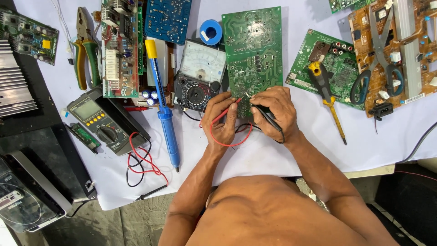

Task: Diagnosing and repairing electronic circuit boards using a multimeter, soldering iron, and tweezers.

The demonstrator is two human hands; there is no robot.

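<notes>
Probes meet at the green board's [253, 54] near edge: left hand [221, 123] pinches the red probe [230, 108], right hand [275, 110] grips the black probe [267, 116], tips almost touching. Analog meter [200, 75] sits just left of the board, blue tape roll [211, 31] beyond.

Both forearms reach forward from the bare torso and come close together, the elbows bent and spread apart. The left hand [221, 119] is curled, palm turned partly inward, with thumb and fingers pinched together at the tips. The right hand [274, 109] lies palm down just beside it, fingers bent and closed in a pen-like grip. The two hands almost touch at the fingertips.
</notes>
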